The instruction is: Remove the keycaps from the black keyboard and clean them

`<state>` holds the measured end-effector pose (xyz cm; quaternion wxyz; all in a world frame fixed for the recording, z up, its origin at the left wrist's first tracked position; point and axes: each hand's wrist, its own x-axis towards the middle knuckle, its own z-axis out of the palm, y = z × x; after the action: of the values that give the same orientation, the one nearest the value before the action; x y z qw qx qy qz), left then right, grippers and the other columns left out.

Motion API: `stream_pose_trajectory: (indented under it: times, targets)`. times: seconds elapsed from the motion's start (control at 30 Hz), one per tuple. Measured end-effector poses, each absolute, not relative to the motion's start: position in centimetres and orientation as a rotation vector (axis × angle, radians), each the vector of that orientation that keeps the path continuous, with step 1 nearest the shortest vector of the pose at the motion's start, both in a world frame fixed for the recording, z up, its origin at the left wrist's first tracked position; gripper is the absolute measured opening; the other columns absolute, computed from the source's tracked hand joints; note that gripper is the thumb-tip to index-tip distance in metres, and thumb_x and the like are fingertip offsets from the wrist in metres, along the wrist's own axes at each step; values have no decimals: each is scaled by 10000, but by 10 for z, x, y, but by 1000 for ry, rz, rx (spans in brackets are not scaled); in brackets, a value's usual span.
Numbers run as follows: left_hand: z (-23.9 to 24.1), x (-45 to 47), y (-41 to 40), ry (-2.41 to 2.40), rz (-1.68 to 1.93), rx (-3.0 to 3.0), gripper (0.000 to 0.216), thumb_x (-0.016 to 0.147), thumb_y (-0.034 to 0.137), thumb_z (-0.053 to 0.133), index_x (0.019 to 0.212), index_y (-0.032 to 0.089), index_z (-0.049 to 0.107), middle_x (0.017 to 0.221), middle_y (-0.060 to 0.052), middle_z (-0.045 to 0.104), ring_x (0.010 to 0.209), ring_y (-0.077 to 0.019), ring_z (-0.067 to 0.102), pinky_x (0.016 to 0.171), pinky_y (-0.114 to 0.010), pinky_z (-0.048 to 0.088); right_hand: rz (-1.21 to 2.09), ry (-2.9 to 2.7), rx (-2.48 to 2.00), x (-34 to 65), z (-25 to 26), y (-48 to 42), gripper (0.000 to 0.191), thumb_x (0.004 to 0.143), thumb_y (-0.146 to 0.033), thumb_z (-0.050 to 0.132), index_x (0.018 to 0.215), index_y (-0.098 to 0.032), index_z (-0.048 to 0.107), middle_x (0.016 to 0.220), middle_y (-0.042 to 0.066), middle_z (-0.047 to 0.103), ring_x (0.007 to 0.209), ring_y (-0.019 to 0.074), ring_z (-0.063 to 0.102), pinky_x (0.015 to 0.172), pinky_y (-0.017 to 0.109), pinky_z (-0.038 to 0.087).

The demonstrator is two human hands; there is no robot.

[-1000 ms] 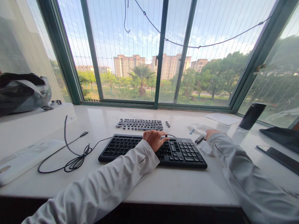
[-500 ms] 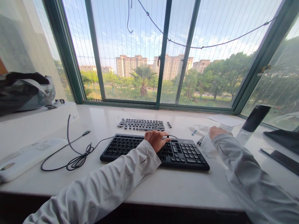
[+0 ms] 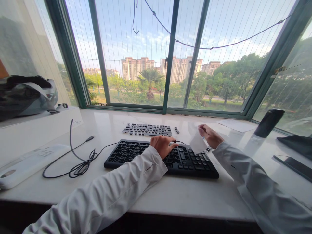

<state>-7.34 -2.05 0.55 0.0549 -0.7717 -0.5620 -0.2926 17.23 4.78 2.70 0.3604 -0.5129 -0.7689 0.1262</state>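
A black keyboard [image 3: 200, 165] lies in front of me; many keys on its left and middle look stripped of caps, while the number pad has its caps. My left hand [image 3: 162, 145] rests over the keyboard's upper middle, thumb and forefinger pinching a small black piece [image 3: 175, 142] too small to name. Above the number pad, my right hand [image 3: 211, 135] is closed on a thin white tissue [image 3: 197, 142] that hangs down to the keys. Loose black keycaps [image 3: 147, 130] stand in rows behind the keyboard. Partly hidden by the right hand is a small dark clip-like object [image 3: 208, 149].
A coiled black cable [image 3: 83, 167] and a white power strip [image 3: 31, 164] lie at left, beside a white box [image 3: 36, 130] bearing a dark headset [image 3: 26, 96]. At right are a black upright object [image 3: 269, 123], a phone [image 3: 293, 167] and paper [image 3: 236, 125]. Windows [image 3: 136, 81] stand behind.
My right hand has moved left from the desk right of the keyboard, lifting the white tissue over the number pad. My left hand stays in place.
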Motion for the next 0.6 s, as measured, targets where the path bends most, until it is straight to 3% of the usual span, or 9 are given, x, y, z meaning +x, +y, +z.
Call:
stream_pose_trajectory:
  times: [0.33,0.6]
  targets:
    - [8,-73,-27,-1534,-1072,-2401,385,821,574,457,1063,352,657,1053,20,690,928,-134,644,728,-208,425,1103,-1881,-976,122,18,13,434,758,-611,515,878,-194,502,705,-11,487,585,104,414,503,239,339]
    - [7,-74,-26,-1545,-1038,-2389,386,818,589,449,1050,363,659,1028,35,697,898,-142,651,692,-222,414,1140,-1856,-896,106,12,4,444,727,-615,555,821,-183,510,721,-9,492,627,109,420,570,250,354]
